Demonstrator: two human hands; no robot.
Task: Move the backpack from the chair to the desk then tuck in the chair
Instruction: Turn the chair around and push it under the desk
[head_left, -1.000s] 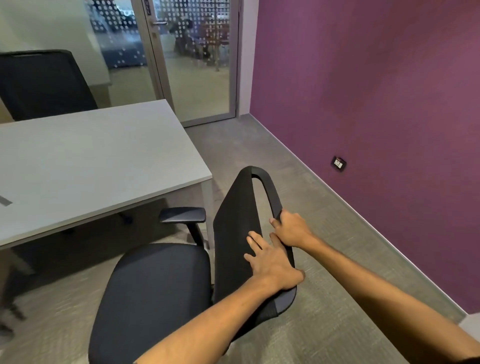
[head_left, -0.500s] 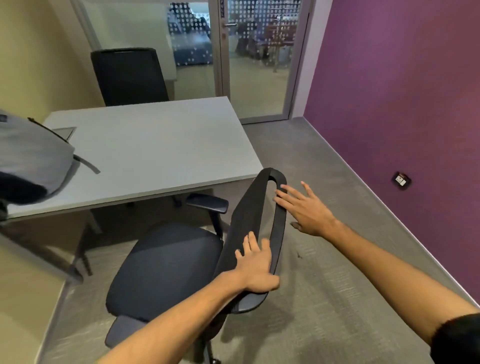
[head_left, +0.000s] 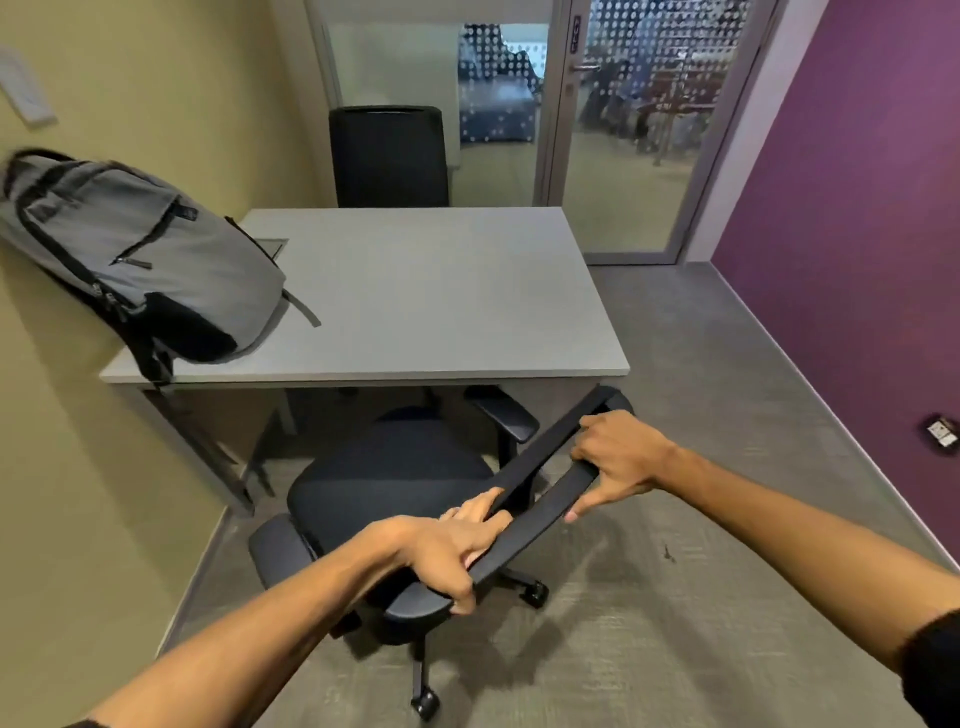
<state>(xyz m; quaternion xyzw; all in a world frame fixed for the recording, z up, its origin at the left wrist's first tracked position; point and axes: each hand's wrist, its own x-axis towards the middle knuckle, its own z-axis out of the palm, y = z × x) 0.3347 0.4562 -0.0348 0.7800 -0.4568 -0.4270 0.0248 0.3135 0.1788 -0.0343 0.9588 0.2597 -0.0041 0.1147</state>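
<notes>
A grey backpack (head_left: 135, 260) with black trim lies on the left end of the grey desk (head_left: 441, 296), leaning against the yellow wall. The black office chair (head_left: 395, 483) stands in front of the desk, its seat front just under the desk edge and its backrest top angled across my view. My left hand (head_left: 447, 545) grips the near end of the backrest top. My right hand (head_left: 618, 462) grips the far end, fingers curled over it.
A second black chair (head_left: 389, 156) stands behind the desk. A glass door (head_left: 628, 130) is at the back and a purple wall (head_left: 857, 234) with a socket on the right. Grey carpet lies to the right of the chair.
The chair has turned to face the desk and moved closer to it. My right hand, open beside the backrest half a second ago, now grips it. My view has swung left, showing the whole backpack.
</notes>
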